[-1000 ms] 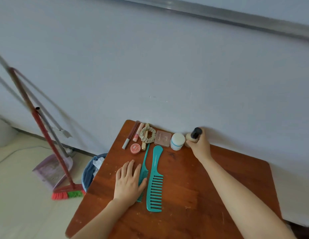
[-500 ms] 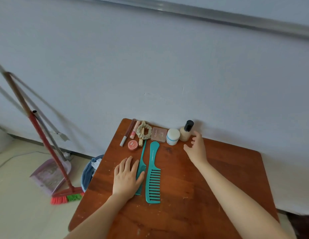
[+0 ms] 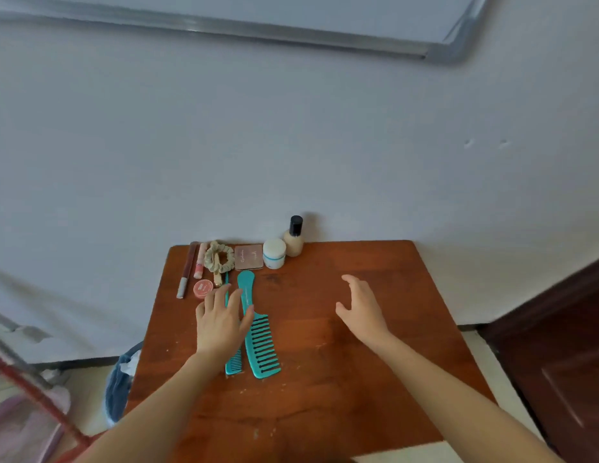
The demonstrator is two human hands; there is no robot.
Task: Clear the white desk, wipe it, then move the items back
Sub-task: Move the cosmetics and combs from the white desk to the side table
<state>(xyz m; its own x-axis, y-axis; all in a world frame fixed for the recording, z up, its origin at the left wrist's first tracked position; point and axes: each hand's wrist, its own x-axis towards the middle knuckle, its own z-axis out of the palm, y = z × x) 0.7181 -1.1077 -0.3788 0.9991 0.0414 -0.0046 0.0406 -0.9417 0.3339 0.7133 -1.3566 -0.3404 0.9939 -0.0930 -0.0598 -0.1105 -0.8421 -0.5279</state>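
Note:
A brown wooden table point(image 3: 375, 379) stands against the wall. Along its back edge lie a long lip pencil point(image 3: 186, 270), a pink tube point(image 3: 200, 260), a beige scrunchie point(image 3: 219, 256), a brown compact point(image 3: 248, 257), a white cream jar point(image 3: 274, 253) and a beige bottle with a black cap point(image 3: 294, 237). A small red tin point(image 3: 202, 288) lies in front. My left hand point(image 3: 222, 320) rests flat on the thin teal comb point(image 3: 234, 362), beside the wide teal comb point(image 3: 258, 335). My right hand point(image 3: 361, 307) hovers empty over the table's middle, fingers relaxed.
A blue bin point(image 3: 119, 385) stands by the table's left side. A red broom handle point(image 3: 30, 392) and a pink dustpan point(image 3: 20, 429) are at the lower left. A dark wooden door point(image 3: 565, 355) is at the right. A whiteboard frame point(image 3: 291, 33) hangs above.
My right hand let go of the black-capped bottle at the back edge and drew back towards the table's middle. The view turned to the right. My left hand stayed on the thin comb.

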